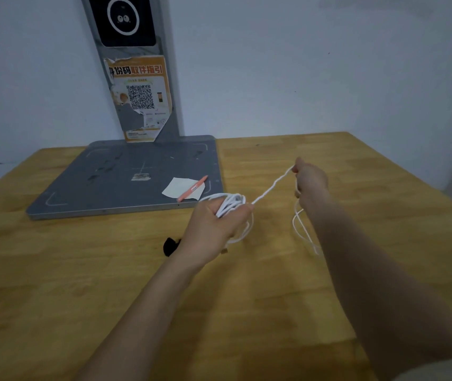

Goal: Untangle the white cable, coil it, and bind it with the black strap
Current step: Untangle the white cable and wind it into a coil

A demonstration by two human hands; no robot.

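Wooden tabletop [109, 270] against a pale wall, seen from the head camera; a grey scanner base [125, 177] with a paper slip [176, 188] and an orange pen [191, 189] lies at the rear left. The left hand [213, 224] grips the gathered loops of the white cable [270, 188], fingers curled round the bundle. The right hand [311, 180] pinches the cable farther along, up and to the right of the coil, so a taut span runs diagonally between the two hands. Slack hangs below the right hand and trails beside the forearm. The black strap [170, 245] rests on the table just left of the left wrist, nearer that hand. Judged stage: coiling under way; the next loop must travel from the right hand down-left toward the bundle.
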